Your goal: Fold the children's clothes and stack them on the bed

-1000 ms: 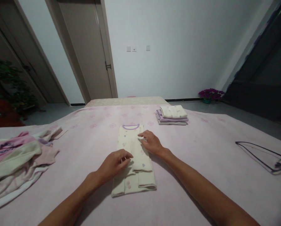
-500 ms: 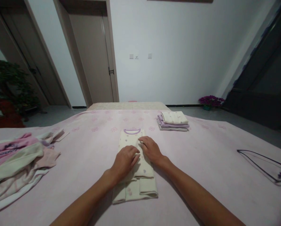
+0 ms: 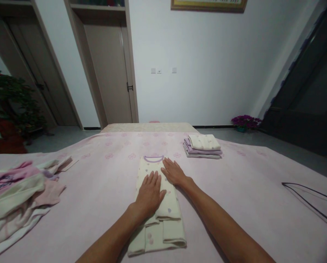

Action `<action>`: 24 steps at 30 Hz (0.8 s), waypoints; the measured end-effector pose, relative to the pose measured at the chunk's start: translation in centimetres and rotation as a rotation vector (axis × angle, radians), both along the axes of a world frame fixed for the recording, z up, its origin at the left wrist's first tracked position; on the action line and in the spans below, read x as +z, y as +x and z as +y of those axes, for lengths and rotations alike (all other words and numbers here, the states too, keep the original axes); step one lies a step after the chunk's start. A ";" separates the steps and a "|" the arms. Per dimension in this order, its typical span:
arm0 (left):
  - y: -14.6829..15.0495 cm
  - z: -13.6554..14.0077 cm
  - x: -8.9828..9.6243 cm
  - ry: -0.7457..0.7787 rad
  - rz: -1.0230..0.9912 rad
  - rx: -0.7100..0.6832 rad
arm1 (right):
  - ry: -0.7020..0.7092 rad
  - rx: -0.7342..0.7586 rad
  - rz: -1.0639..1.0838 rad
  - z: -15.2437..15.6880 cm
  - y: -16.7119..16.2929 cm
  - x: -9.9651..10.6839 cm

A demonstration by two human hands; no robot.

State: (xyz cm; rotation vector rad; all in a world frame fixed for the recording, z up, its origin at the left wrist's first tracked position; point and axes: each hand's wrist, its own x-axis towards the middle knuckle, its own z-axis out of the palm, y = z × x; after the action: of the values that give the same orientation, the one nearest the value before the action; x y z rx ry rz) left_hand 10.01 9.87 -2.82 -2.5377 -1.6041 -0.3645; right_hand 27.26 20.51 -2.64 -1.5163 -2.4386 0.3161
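Note:
A cream long-sleeved top point(image 3: 167, 204) with small printed spots and a purple neckband lies in front of me, its sides and sleeves folded inward into a long strip. My left hand point(image 3: 150, 193) rests flat on its middle, fingers stretched out toward the collar. Higher up, my right hand point(image 3: 174, 171) lies flat over the right edge near the neckband, fingers extended. Neither hand grips the cloth. Both hands cover part of the chest area.
A pink flowered sheet point(image 3: 97, 190) covers the surface. Folded clothes point(image 3: 203, 146) are stacked at the back right. Loose clothes point(image 3: 18, 197) lie heaped at the left. A black wire hanger point(image 3: 308, 199) lies at the right. Beyond stand a door point(image 3: 108, 69) and purple flowers point(image 3: 245, 121).
My fingers have straightened from a curled pose and now press flat on the top. The whole view has tilted up slightly, showing more of the picture frame on the wall.

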 end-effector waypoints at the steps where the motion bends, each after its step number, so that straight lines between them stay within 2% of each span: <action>1: 0.0 0.0 0.0 0.008 -0.002 0.005 | -0.003 -0.002 -0.001 0.3 0.1 -0.2; 7: 0.1 0.0 -0.1 0.011 -0.002 0.014 | -0.044 0.017 -0.033 1.9 0.3 -0.3; 15: -0.3 0.0 -0.4 -0.024 -0.007 0.025 | -0.112 -0.030 -0.096 2.5 0.1 1.2; 19: -0.4 0.0 -0.3 -0.038 -0.004 0.014 | -0.076 -0.067 -0.064 0.5 -0.6 1.9; 24: -0.8 -0.1 0.2 -0.075 0.028 -0.031 | -0.078 0.027 0.043 -4.8 -1.4 2.0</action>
State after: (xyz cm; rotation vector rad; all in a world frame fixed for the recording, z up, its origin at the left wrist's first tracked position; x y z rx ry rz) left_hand 9.16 9.79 -2.62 -2.6130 -1.6002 -0.2758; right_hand 25.84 15.75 -0.65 -1.4928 -2.4416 0.4490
